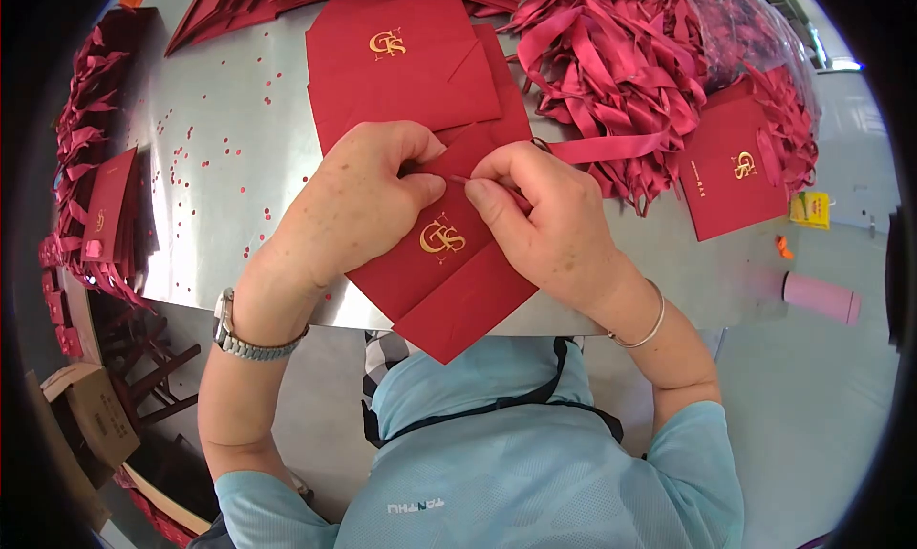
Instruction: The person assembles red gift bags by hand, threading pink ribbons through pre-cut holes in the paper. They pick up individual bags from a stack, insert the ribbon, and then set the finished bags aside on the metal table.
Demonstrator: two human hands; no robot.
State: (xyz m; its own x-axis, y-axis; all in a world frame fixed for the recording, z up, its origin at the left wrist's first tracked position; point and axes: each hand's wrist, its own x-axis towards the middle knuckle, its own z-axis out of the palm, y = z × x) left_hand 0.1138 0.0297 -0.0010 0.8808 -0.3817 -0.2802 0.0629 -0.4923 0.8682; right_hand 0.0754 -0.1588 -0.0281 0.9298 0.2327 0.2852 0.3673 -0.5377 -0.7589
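A red paper bag [458, 301] with a gold emblem lies flat at the table's front edge, its folded bottom towards the body. My left hand [358, 200] rests over its upper left part, thumb and forefinger bent near the bag's top edge. From the right, my right hand [544, 224] pinches the end of a red ribbon between thumb and forefinger, close to my left thumb. Whether my left fingertips hold the ribbon too is hard to make out. Beyond both hands lie more flat red bags [401, 62] with the same emblem.
A large heap of red ribbons [611, 71] is at the back right, beside another red bag [731, 181]. Finished-looking bags with ribbons [110, 205] line the left edge. Red paper dots dot the metal table [210, 215]. A pink bottle [821, 298] is at the right.
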